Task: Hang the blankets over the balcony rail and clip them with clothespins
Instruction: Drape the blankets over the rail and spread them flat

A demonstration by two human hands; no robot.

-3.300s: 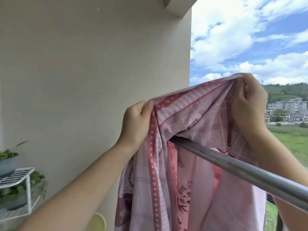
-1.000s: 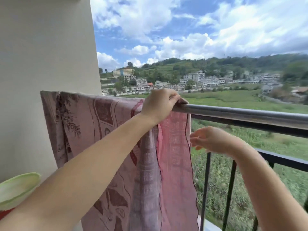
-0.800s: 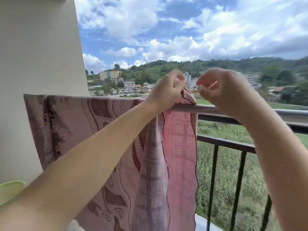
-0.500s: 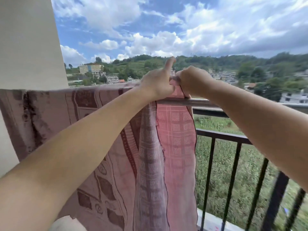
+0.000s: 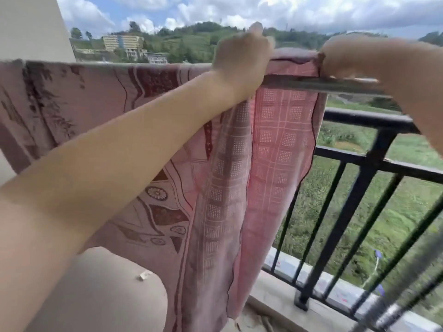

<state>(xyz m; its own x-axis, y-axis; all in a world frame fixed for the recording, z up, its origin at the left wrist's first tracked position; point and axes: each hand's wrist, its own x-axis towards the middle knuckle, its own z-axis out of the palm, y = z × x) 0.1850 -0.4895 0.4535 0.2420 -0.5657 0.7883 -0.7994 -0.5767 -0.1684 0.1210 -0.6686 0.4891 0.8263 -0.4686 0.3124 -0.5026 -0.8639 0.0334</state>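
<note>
The pink patterned blanket [image 5: 148,130] is draped over the metal balcony rail [image 5: 311,83], spread flat along it to the left and hanging in loose folds below the hands. The left hand [image 5: 242,61] has its grip closed over the top fold where the cloth crosses the rail, and the right hand [image 5: 354,61], just to the right, has its grip pinched on the blanket's right edge at rail height. Whether a clothespin sits inside either grip cannot be told; both hands are blurred. The cloth looks thin, soft and light: it folds readily, lets daylight glow through the checked border [image 5: 282,144], and would probably slide on the smooth rail or lift in wind if left unclipped. The best hold seems to be the top fold right on the rail, near the hemmed edge, where a pin could bite through both layers; pulling lower down would likely just drag it off. Beyond the black railing bars [image 5: 359,188] lie green fields [image 5: 407,212] and distant buildings [image 5: 123,43]. No brand, label or readable writing shows anywhere.
</note>
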